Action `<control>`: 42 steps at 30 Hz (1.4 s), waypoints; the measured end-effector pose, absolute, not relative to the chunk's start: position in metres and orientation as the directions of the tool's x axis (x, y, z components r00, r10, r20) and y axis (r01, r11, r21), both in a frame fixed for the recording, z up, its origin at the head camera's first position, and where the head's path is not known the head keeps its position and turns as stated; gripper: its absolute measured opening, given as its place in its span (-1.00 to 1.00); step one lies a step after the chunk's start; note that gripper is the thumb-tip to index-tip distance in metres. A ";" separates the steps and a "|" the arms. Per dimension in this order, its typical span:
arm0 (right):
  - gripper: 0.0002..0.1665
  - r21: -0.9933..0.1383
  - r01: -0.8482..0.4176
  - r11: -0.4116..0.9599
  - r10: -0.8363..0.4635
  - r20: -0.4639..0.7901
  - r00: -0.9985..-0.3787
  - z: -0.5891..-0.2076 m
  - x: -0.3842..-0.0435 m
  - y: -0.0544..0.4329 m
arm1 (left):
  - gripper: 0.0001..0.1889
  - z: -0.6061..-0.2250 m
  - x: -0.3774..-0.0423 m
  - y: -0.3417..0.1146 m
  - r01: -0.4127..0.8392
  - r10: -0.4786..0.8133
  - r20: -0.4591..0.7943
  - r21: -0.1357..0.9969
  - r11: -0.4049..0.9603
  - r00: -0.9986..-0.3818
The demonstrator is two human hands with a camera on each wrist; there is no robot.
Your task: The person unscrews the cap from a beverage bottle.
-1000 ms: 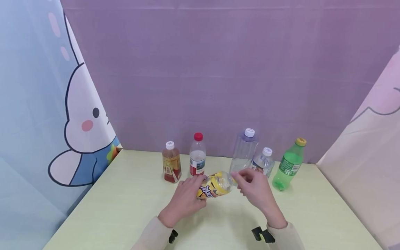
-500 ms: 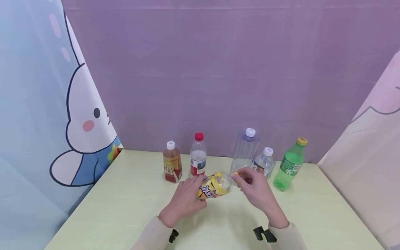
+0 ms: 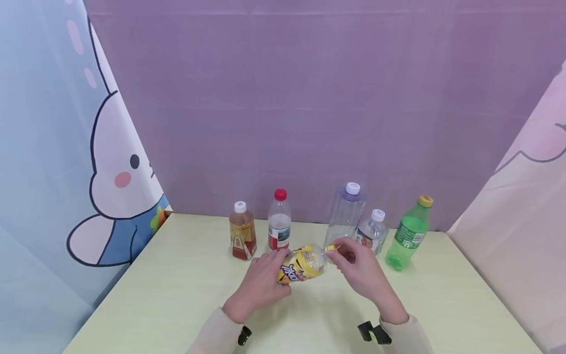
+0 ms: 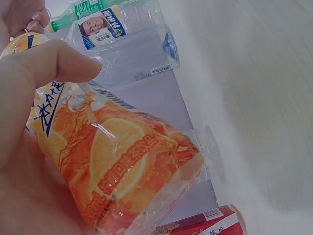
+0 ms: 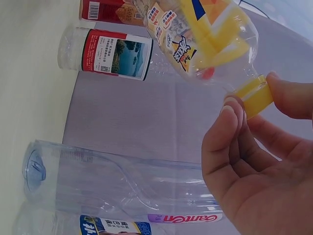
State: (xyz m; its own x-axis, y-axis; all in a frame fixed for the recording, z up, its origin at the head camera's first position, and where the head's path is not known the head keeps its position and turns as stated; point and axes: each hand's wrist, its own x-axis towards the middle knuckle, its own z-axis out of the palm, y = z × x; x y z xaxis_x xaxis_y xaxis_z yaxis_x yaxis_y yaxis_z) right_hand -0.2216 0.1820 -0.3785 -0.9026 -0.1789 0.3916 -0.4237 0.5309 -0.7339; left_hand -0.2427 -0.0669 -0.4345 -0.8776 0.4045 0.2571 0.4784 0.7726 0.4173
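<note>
1. A flat, pale yellow-green worktop [image 3: 168,300] carries the standing bottles; its back edge meets a smooth mauve cloth backdrop [image 3: 287,108].
2. On the left hangs one light-blue cloth [image 3: 35,162], printed with a white cartoon figure [image 3: 110,191] with a pink cheek; on the right, one pink-and-cream cloth [image 3: 526,231].
3. Bottles number six: one held, five standing in a loose row towards the back.
4. From left, the row has one squarish amber-brown bottle [image 3: 242,238], one clear red-labelled bottle [image 3: 279,221], one tall clear plastic bottle [image 3: 344,214], one short clear bottle [image 3: 372,231] and one green plastic bottle [image 3: 407,238].
5. Caps number six: three white, one red, two yellow.
6. The sixth, a clear plastic bottle with a yellow-and-orange label [image 3: 302,265], is in front of the row, tilted sideways, its neck towards the right hand [image 3: 362,270].
7. Two hands work on it, both from pale beige sleeves [image 3: 216,332]. The left hand [image 3: 265,278] has its fingers curled round the body.
8. The right hand's thumb and fingers pinch a small yellow plastic cap [image 5: 255,97] at the mouth; whether it is threaded on, I cannot tell.
</note>
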 end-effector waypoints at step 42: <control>-0.66 -0.811 -0.240 0.534 -0.068 0.241 -0.968 -0.370 -0.218 0.178 | -0.19 -0.437 -0.242 -0.065 0.476 0.399 0.264 0.389 0.789 -0.878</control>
State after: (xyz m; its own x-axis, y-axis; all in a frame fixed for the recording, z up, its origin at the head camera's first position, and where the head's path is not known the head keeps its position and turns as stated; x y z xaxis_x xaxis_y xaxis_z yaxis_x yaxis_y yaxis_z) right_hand -0.2185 0.1777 -0.3701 -0.9681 -0.0685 0.2412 -0.2398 0.5337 -0.8110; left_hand -0.2423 -0.0651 -0.4367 -0.8778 0.3993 0.2645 0.4760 0.7888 0.3890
